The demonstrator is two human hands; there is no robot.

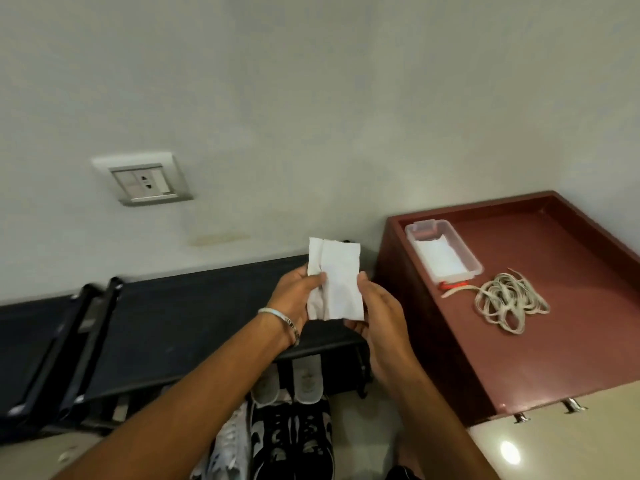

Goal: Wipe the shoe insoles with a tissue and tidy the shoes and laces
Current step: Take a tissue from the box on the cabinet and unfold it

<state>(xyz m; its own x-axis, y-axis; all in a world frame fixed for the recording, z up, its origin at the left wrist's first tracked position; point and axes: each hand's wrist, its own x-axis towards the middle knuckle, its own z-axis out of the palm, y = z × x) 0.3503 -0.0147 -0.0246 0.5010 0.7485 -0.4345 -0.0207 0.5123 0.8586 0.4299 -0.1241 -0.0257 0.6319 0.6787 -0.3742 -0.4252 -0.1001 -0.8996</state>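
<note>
A white tissue (337,277) is held upright in front of me at chest height. My left hand (296,296) pinches its left edge between thumb and fingers, and my right hand (375,308) holds its right edge and lower corner. Below my arms, two pale insoles (306,377) lie on the floor beside a pair of black and white sneakers (294,441). A white sneaker (232,441) sits to their left. A tangled pile of cream laces (507,301) lies on the maroon cabinet top (571,341).
A clear plastic box (443,251) holding white tissues sits at the back of the cabinet top. A low black shoe rack (173,327) runs along the wall. A wall socket (145,180) is above it. Tiled floor lies at the lower right.
</note>
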